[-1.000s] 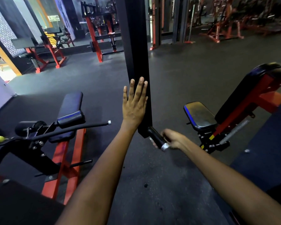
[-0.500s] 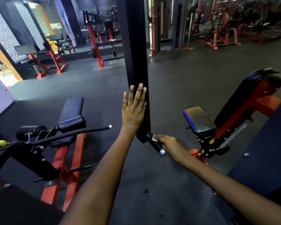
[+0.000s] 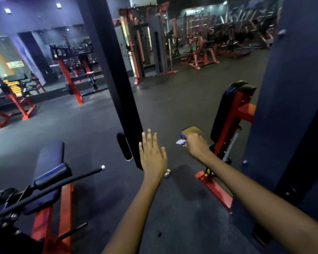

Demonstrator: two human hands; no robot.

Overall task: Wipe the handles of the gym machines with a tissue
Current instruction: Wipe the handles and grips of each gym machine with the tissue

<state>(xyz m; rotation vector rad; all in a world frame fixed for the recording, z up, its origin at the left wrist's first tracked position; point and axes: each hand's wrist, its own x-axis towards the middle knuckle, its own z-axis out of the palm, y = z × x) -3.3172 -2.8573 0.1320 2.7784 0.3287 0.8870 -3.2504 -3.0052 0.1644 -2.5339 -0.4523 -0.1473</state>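
Item: tissue (image 3: 180, 142), pinched in your right hand (image 3: 195, 145), right of the black post (image 3: 117, 88). Left hand (image 3: 152, 154) flat, empty. Handle (image 3: 124, 146), long axis near-vertical, left of post; left hand nearer.

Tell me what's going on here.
A person is cleaning gym machines. Their right hand grips a small white crumpled tissue, held in the air in front of the padded seat. Their left hand is open, fingers straight, by the black upright post. A black cylindrical grip handle sits left of that post, untouched.
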